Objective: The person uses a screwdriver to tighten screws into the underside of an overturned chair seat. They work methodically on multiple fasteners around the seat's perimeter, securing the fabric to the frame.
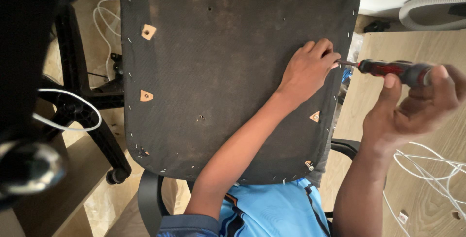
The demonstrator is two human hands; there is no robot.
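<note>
The screwdriver (395, 69), with its red and black handle, lies almost level at the right edge of the upturned chair seat (218, 81), and its thin metal tip points left toward the seat's rim. The right hand (412, 108) is closed around the handle, thumb laid along the top, while the left hand (310, 69) rests on the dark fabric underside and its fingers (326, 47) pinch together just where the tip arrives; what they pinch is too small to see, so I cannot tell if they hold a screw or only steady the tip. I judge the tool to be light and stiff, with a grooved handle that should not slip, best taken around the thick part as it is now. The seat looks broad and fairly heavy, its board stiff under thin cloth that is stapled all along the edge, and small wooden patches (148, 31) show through cuts in the cloth. The right hand is a little blurred, and the end of the handle is hidden inside the palm. To the left stands a black chair base (85, 106) with a castor, partly cut off, and a white cable (68, 115) loops over it. More white cable (427, 169) lies on the pale wooden floor (417, 203) at the right. A blue shirt (272, 208) fills the bottom edge.
</note>
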